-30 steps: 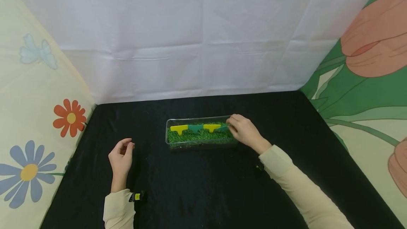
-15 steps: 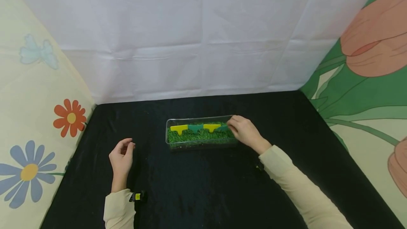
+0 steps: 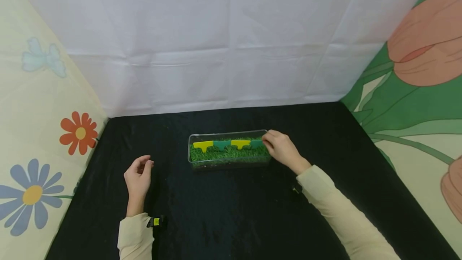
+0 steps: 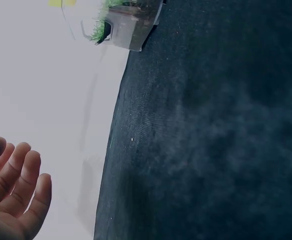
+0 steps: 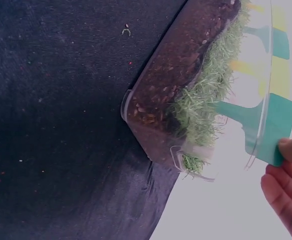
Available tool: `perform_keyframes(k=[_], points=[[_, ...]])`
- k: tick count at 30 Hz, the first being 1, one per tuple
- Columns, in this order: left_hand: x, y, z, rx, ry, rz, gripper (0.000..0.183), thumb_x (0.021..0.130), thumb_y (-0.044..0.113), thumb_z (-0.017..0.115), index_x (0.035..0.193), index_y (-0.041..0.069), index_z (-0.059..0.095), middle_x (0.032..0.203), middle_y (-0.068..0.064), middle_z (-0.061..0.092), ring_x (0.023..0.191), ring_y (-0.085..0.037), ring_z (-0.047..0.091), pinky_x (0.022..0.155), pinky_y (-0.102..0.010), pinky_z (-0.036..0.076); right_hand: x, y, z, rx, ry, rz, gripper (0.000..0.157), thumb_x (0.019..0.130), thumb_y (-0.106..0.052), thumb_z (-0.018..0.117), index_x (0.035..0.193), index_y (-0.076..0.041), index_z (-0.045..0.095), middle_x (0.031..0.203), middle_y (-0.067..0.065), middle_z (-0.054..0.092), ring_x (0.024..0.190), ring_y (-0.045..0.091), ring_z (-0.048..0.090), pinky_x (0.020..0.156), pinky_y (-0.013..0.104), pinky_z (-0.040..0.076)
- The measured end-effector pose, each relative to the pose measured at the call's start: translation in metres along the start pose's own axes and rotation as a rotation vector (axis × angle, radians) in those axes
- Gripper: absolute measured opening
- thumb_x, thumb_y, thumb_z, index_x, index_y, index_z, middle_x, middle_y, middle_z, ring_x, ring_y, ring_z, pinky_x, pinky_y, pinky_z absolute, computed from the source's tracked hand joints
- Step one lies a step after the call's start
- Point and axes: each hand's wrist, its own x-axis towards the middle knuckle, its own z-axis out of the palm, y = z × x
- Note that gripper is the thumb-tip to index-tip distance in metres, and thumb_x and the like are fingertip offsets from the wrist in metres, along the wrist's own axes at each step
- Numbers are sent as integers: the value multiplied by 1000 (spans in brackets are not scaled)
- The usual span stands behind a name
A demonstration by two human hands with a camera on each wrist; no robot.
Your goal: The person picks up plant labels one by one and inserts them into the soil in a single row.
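Note:
My right hand (image 3: 285,150) pinches the corner of a green T-shaped plant label (image 5: 273,125) between thumb and fingers. The label's narrow stem reaches down to the grass (image 5: 201,107) inside a clear plastic box (image 5: 151,117). To its left stand a yellow plant label (image 3: 240,144), another green label (image 3: 221,145) and a second yellow label (image 3: 203,146), in one row. My left hand (image 3: 138,177) is left of the box, fingers loosely curled and holding nothing; the left wrist view shows its fingers (image 4: 28,175) apart from the box.
Dark soil (image 5: 186,45) shows through the box wall under the grass. Black cloth (image 3: 223,212) covers the table. A white sheet (image 3: 202,51) hangs behind it, with flower-printed cloths (image 3: 39,119) at both sides.
My right hand has shifted slightly right along the box, and the green label in it now lies more level with its neighbours. The left hand has barely moved.

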Motion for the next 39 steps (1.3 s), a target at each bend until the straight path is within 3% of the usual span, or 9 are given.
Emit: perform_keyframes(k=[17, 39], points=[[-1, 0, -1, 6, -14, -2, 12, 86, -1, 56, 93, -7, 64, 79, -16, 64, 65, 12, 48, 58, -6, 38, 11, -3, 0, -39, -52, -53, 3, 83, 1, 63, 83, 1, 66, 76, 7, 57, 66, 18, 55, 57, 29, 48], [-1, 0, 2, 6, -28, -7, 13, 87, -1, 56, 94, -7, 64, 79, -16, 64, 65, 11, 48, 58, -6, 38, 1, -5, -6, -30, 38, -48, 8, 76, 0, 70, 82, -2, 66, 74, 4, 55, 60, 13, 50, 52, 26, 44]])
